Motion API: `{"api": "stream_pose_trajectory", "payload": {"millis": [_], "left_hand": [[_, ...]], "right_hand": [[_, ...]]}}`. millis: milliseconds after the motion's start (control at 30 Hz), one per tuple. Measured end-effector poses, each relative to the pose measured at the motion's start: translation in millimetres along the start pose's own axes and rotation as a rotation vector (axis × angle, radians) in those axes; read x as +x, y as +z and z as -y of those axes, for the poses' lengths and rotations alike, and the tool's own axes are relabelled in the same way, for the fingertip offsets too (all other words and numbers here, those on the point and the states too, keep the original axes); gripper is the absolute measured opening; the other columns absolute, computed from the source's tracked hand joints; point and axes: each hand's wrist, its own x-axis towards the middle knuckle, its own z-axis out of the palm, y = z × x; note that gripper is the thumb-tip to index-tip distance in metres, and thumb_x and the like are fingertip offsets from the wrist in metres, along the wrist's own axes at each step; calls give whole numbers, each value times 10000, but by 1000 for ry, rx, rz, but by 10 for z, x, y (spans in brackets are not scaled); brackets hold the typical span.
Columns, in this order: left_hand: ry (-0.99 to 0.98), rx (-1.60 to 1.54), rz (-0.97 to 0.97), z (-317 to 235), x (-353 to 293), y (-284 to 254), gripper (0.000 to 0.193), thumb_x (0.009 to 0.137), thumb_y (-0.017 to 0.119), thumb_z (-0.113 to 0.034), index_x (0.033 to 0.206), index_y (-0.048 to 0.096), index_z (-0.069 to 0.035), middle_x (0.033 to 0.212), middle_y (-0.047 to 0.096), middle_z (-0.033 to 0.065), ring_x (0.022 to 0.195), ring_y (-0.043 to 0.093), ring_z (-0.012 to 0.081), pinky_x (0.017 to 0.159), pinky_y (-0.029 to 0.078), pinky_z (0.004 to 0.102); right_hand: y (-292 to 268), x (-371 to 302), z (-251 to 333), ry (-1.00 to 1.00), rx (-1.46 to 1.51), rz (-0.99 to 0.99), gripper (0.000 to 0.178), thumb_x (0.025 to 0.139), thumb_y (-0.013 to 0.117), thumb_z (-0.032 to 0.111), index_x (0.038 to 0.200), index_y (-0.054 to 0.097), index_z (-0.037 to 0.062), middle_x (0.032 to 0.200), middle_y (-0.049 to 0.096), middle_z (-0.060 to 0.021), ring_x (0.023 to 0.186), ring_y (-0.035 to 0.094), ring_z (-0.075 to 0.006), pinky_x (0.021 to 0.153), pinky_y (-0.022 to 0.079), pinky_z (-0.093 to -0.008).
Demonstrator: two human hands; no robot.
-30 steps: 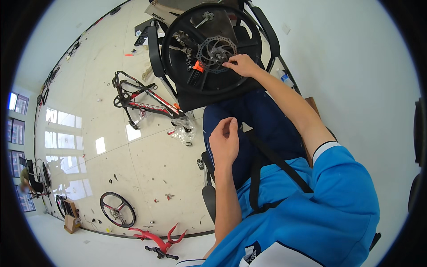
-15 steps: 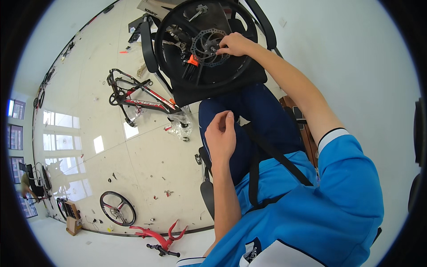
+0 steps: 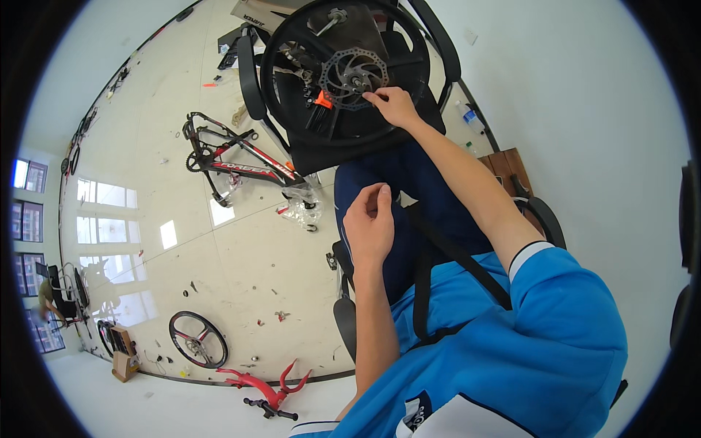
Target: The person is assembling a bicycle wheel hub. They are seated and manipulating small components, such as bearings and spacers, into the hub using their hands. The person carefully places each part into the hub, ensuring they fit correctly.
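Note:
A black bicycle wheel lies flat on the seat of a black office chair in front of my knees. A silver disc brake rotor with holes round its edge sits at the wheel's centre. At the rotor's near right part, by the hub, my right hand has thumb and fingertips pinched together; whatever is between them is too small to make out. Above my lap, my left hand is curled with thumb against fingers. Its contents, if any, are hidden. An orange-and-black object shows beside the rotor.
A black and red bicycle frame and plastic wrapping lie on the floor to the left. Farther off are another wheel, a red fork-like part and small scattered parts. A plastic bottle and wooden box are at right.
My right hand has moved nearer to me along the rotor, from beside the hub to below it, still pinched. My left hand keeps its curled shape. The view has shifted slightly.

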Motion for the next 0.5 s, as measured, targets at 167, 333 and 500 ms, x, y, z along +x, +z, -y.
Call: {"api": "stream_pose_trajectory", "payload": {"millis": [167, 333, 500], "left_hand": [[11, 31, 19, -50, -2, 27, 292, 970, 606, -233, 1059, 684, 34, 907, 714, 87, 832, 635, 119, 793, 500, 251], [45, 39, 2, 65, 24, -16, 291, 966, 607, -237, 1059, 685, 27, 916, 719, 98, 830, 652, 141, 780, 505, 264], [19, 10, -34, 4, 31, -112, 277, 969, 605, -224, 1065, 689, 22, 934, 718, 85, 831, 635, 122, 784, 502, 251]], "right_hand": [[230, -74, -22, 34, 56, -162, 480, 871, 671, 492, 838, 734, 17, 701, 665, -183, 703, 670, -358, 656, 509, -397], [202, -78, 45, 25, 68, -97, 481, 868, 678, 484, 842, 733, 6, 703, 657, -197, 705, 664, -367, 661, 508, -393], [125, -89, 203, -119, 58, -114, 487, 874, 666, 483, 836, 730, 2, 695, 653, -199, 699, 660, -370, 658, 504, -411]]}}
